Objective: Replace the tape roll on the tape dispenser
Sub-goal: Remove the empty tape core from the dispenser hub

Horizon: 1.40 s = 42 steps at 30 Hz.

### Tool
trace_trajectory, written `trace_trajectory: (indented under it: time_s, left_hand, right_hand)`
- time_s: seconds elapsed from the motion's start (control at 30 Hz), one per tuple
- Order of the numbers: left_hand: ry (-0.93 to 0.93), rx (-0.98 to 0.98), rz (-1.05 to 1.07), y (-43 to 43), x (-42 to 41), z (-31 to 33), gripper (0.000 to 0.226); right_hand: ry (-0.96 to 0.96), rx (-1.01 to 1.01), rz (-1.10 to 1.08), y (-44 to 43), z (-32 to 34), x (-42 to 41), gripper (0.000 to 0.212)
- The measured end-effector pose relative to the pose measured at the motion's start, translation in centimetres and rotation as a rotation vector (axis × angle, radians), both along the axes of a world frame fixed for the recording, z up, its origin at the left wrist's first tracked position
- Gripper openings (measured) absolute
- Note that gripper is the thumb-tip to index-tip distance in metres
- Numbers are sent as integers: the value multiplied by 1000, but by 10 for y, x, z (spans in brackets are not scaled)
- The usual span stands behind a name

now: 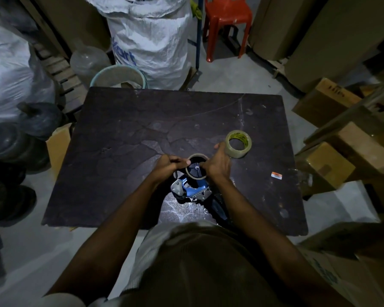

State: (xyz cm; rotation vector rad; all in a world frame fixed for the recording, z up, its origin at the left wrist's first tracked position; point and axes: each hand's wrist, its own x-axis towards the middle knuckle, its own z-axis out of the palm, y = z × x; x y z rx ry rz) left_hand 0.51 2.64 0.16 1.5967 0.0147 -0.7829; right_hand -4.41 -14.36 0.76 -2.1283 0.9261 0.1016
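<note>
- Two hands meet over one thing, the spent tape core [196, 168], which sits on the black hub of the tape dispenser [192, 189] near the front middle of the counter [120, 129]; the hub's axis points up toward the camera, so I judge the core has to come off along that line, up and away from the dispenser body.
- Left hand [166, 166]: curled, with fingertips pinching the left rim of the core; it reaches in from the left.
- Dispenser body: blue and metal, lying on its side just nearer the person than the core, its handle running back toward the person's torso under the right forearm. Its long axis thus runs roughly front to back, hub end farthest away.
- Right hand [217, 166]: closed on the right rim of the core, thumb side toward the hub; the far fingers stretch out toward the new roll and may be brushing it, which I cannot tell for sure.
- New tape roll [238, 144]: clear tape with a printed inner core, lying flat just beyond and to the right of the right hand, so that hand is plainly the nearer one for picking it up.
- Small orange-and-white label [277, 175]: farther right on the counter, well apart from the work and not in the way.
- Nothing lies between the hub and the new roll except the right hand itself.
</note>
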Motion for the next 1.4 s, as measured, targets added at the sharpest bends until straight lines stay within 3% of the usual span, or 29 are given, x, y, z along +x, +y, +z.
trace_trajectory:
  time_s: [0.1, 0.23, 0.3, 0.4, 0.5, 0.6, 0.7, 0.8, 0.93, 1.13, 1.4]
  left_hand:
    - [-32, 7, -16, -2, 3, 6, 24]
    - [-53, 48, -15, -1, 12, 9, 27]
    - [-59, 74, -26, 1, 16, 7, 28]
    - [-65, 80, -27, 0, 16, 8, 26]
    - [-81, 83, -52, -6, 14, 7, 25]
    - [-102, 65, -35, -19, 10, 6, 21]
    - [-165, 104, -42, -35, 7, 0, 16]
    - [-248, 140, -84, -51, 1, 1, 25]
    - [-212, 73, -117, -74, -8, 11, 26]
    - [-356, 229, -276, -112, -13, 17, 35]
    - [-391, 271, -432, -148, -22, 9, 27]
  right_hand:
    - [4, 30, 41, -4, 0, -1, 64]
    - [-15, 384, 108, -22, 2, -7, 53]
    - [-19, 554, 164, -28, 11, -16, 56]
    - [-53, 639, 237, -34, 9, -31, 73]
    - [-73, 544, 282, -33, 1, -39, 109]
    - [-138, 379, 300, -32, -4, -40, 123]
    - [-177, 214, 279, -36, -8, -40, 115]
    - [-208, 106, 231, -47, -1, -44, 100]
    - [-248, 33, 192, -61, 1, -53, 89]
    - [-281, -29, 111, -67, 3, -65, 84]
    - [-117, -190, -45, -92, -10, -76, 74]
